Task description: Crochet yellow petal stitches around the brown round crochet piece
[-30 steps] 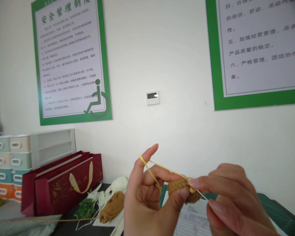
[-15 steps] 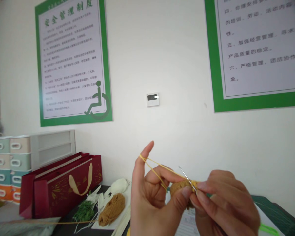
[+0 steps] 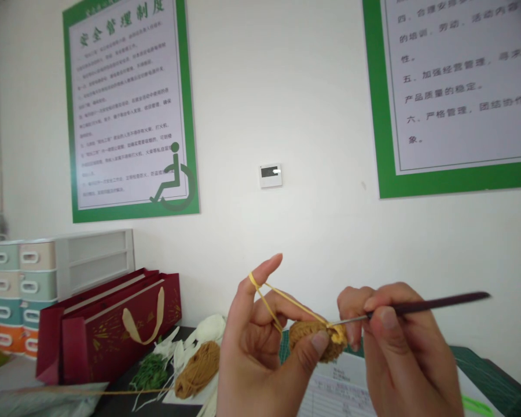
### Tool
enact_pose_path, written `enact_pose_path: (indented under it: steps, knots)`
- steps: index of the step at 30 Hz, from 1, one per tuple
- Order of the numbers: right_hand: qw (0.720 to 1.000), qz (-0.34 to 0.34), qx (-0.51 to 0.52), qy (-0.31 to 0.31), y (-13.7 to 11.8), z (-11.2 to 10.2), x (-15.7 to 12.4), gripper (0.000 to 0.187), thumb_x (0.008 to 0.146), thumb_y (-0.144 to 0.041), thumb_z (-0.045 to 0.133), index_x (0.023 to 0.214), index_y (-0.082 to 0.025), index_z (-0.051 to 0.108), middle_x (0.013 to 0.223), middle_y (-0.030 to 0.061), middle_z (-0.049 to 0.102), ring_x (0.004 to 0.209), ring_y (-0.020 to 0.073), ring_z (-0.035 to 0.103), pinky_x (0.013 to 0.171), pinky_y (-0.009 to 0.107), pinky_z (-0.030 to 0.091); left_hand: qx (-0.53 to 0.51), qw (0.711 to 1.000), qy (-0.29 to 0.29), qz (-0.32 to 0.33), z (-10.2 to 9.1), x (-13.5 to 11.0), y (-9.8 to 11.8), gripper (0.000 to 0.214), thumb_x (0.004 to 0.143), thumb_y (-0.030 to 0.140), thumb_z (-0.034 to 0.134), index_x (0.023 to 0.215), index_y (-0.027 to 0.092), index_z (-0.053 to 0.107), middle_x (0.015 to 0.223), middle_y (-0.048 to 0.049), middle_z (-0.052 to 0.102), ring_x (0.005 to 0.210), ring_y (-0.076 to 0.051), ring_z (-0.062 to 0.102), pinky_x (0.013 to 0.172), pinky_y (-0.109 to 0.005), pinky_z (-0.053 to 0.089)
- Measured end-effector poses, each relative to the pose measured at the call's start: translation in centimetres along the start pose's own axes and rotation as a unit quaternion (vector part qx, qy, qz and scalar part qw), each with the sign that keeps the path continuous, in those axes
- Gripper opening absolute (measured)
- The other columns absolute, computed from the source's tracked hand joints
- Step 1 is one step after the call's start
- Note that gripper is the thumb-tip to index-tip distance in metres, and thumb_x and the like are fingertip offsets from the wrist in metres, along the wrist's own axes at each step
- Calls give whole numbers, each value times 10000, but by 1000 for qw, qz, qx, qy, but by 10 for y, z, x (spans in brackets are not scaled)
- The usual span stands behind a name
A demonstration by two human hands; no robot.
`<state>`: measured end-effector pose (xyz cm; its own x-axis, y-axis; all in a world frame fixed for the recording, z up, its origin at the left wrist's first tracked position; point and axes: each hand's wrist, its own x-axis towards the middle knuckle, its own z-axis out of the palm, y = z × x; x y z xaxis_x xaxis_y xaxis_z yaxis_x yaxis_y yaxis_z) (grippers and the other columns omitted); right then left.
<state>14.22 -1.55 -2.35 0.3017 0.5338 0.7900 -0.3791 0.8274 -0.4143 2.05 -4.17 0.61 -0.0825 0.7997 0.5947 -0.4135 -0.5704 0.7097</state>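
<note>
My left hand [image 3: 264, 347] pinches a small brown crocheted piece [image 3: 306, 336] between thumb and fingers. Yellow yarn [image 3: 293, 301] loops round its raised index finger and runs down to the piece. My right hand [image 3: 399, 341] grips a crochet hook [image 3: 434, 303] with a dark handle, held nearly level. The hook's thin metal shaft reaches left to yellow stitches [image 3: 338, 333] at the piece's right edge; its very tip is hidden in the yarn.
Behind and left lie a brown yarn skein [image 3: 197, 370], green yarn [image 3: 149, 372] and white yarn [image 3: 211, 329]. Red gift bags [image 3: 121, 330] and small drawers [image 3: 37, 284] stand further left. A printed sheet [image 3: 334, 391] and a green cutting mat [image 3: 486, 370] lie below my hands.
The hook has swung from a steep slant across the piece to nearly level, its handle now showing at right. My right hand has turned and its fingers have shifted along the hook.
</note>
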Motion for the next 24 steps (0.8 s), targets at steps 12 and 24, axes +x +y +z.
enact_pose_path:
  steps: [12, 24]
  knots:
    - [966, 186, 174, -36, 6, 7, -1, 229, 963, -426, 636, 826, -248, 594, 745, -22, 557, 672, 128, 490, 681, 289, 443, -77, 997, -22, -9, 2, 1, -7, 739, 714, 157, 903, 1352, 275, 549, 833, 1, 769, 717, -156, 720, 706, -273, 555]
    - [982, 85, 156, -69, 14, 12, -1, 142, 964, -411, 609, 887, -292, 596, 677, -32, 502, 610, 142, 477, 593, 288, 462, -130, 984, -106, -62, -2, 2, -4, 1007, 781, 145, 865, 1550, 372, 256, 800, 11, 713, 753, -159, 678, 654, -223, 482]
